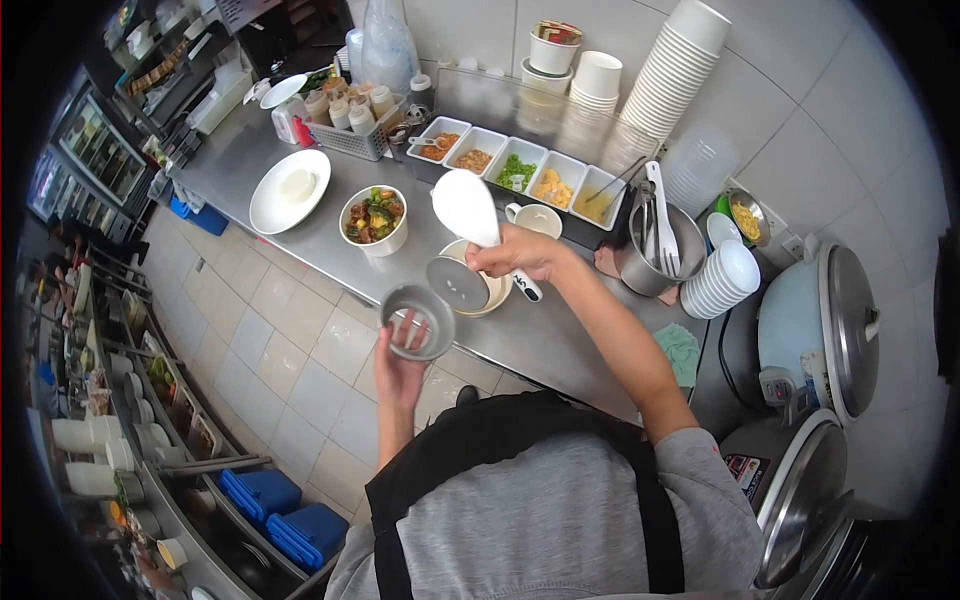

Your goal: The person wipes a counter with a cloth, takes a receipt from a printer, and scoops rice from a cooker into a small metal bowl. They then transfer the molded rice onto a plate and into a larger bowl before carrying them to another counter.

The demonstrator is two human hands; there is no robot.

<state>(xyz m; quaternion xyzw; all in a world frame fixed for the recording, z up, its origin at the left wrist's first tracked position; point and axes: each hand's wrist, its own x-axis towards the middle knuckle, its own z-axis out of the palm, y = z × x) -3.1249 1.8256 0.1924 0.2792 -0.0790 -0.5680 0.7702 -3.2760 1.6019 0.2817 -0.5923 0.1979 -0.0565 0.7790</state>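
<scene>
My left hand grips a see-through grey bowl in front of the counter edge, its fingers showing through it. In my right hand is a white rice paddle, blade up and to the left, handle end sticking out below. At that hand's fingertips a flat grey disc overlaps a white bowl on the counter. Left of them stands a paper bowl of broccoli and other dark food. Farther left, a white plate carries a round white mound.
White tubs of toppings line the counter's back, near a cup. A metal pot of utensils, stacked bowls, a green cloth and a rice cooker are at right. Squeeze bottles fill a basket.
</scene>
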